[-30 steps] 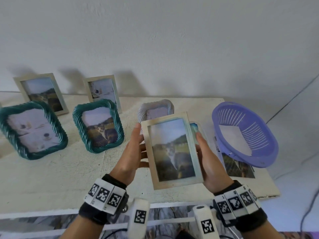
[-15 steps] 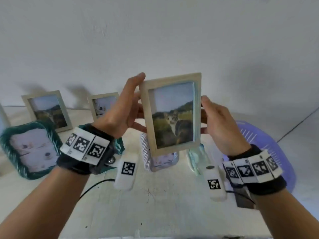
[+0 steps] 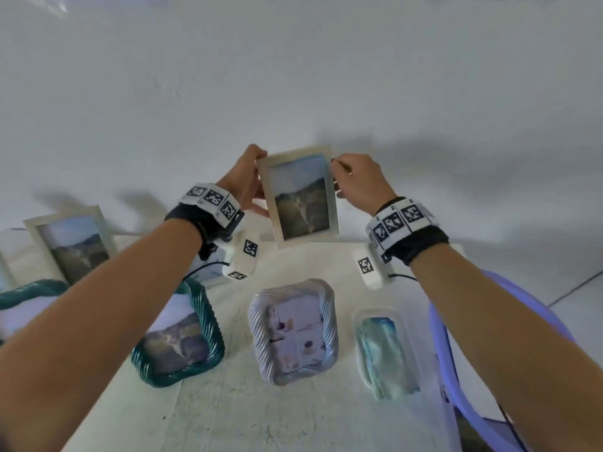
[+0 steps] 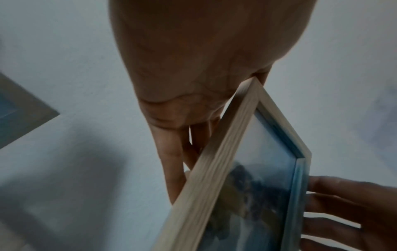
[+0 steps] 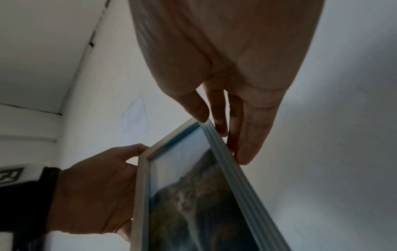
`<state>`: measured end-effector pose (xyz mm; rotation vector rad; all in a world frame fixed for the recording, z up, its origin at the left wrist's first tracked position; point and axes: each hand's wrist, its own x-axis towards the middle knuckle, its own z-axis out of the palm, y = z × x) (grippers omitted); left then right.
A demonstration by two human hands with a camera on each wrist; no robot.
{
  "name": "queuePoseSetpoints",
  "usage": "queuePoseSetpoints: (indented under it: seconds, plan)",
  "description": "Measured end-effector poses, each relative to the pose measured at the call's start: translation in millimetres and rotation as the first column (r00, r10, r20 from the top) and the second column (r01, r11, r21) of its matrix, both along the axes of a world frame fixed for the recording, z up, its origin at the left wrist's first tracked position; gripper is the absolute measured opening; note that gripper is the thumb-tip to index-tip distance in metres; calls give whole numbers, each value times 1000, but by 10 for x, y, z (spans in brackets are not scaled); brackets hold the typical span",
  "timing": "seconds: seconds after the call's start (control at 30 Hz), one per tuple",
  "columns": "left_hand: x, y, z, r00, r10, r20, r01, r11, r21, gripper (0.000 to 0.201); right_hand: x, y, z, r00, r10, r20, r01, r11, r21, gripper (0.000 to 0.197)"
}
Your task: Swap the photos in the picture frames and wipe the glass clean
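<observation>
Outstretched, both hands — left hand [image 3: 243,181], right hand [image 3: 359,181] — grip the wooden frame [image 3: 298,195] upright.

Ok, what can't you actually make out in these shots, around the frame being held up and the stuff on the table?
- Back of the wooden frame: faces away in all views.
- Whether its bottom edge touches the table: unclear, head view.
- Left hand fingers: behind the frame.
- Right hand fingertips: behind the frame's edge.
- Purple basket: right forearm covers it, edge cuts it off.
- Teal frame: left forearm covers part.
</observation>
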<state>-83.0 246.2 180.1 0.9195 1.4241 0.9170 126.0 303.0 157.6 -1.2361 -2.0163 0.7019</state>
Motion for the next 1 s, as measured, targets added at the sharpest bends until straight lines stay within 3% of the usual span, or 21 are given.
queuePoseSetpoints:
  seconds: [0.27, 0.47, 0.63, 0.83, 1.0]
  plan:
    - [-25, 430, -627, 1000, -4, -18, 0, 973, -230, 29, 32, 317, -647, 993, 43, 113, -21, 981, -191, 34]
    - [-17, 529, -900, 1000, -29, -9, 25, 953, -301, 33, 39, 334, -875, 990, 45, 130, -11, 967, -255, 38]
    - [-14, 543, -1083, 1000, -25, -3, 22, 946, -324, 25, 52, 313, -1027, 988, 69, 140, -27, 960, -280, 42]
    - [-7, 555, -1152, 1000, -9, -4, 7, 950, -312, 29, 63, 293, -1086, 985, 68, 158, -26, 967, -255, 42]
    - [-10, 547, -1181, 996, -9, -87, -16, 960, -279, 37, 69, 279, -1115, 986, 55, 157, -8, 959, -282, 38]
